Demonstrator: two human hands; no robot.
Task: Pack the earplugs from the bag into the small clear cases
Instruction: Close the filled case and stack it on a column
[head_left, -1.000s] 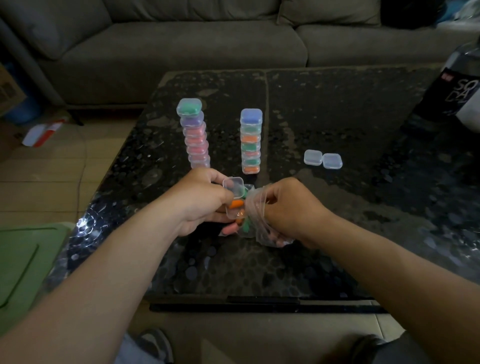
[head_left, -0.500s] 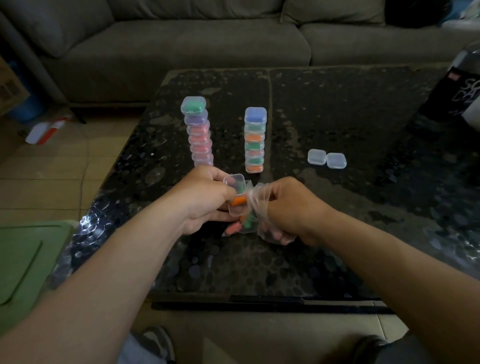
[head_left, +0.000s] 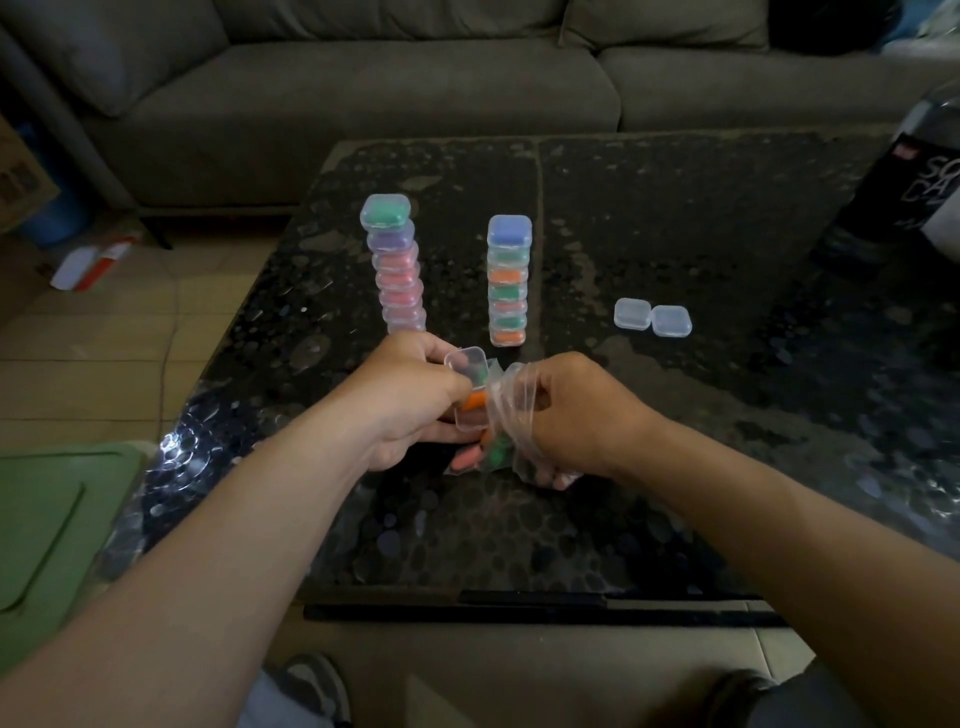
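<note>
Black speckled stone, glossy and mottled with pale patches, makes up the counter (head_left: 675, 208), which stands before a grey-brown sofa (head_left: 363, 93) on a beige tiled floor (head_left: 104, 364). A green plastic lid (head_left: 47, 519) lies at the near left, and a red-and-white packet (head_left: 93, 260) sits on the tiles beyond it. A dark labelled bottle (head_left: 924, 192) stands at the counter's right edge.

Two upright stacks of filled cases rise mid-counter: the left stack (head_left: 395, 265) leans slightly, the right stack (head_left: 509, 280) is straighter. Well to their right, two empty cases (head_left: 652, 318) lie side by side, touching.

Just in front of the stacks, the left hand (head_left: 410, 405) curls its fingers round an open clear case (head_left: 470, 389) with an orange earplug (head_left: 475, 400) at its mouth. The right hand (head_left: 576, 415) clutches the crumpled clear bag (head_left: 506, 415), held against the case; pink and green earplugs (head_left: 498, 452) show through the plastic. Both hands hide the counter beneath them.
</note>
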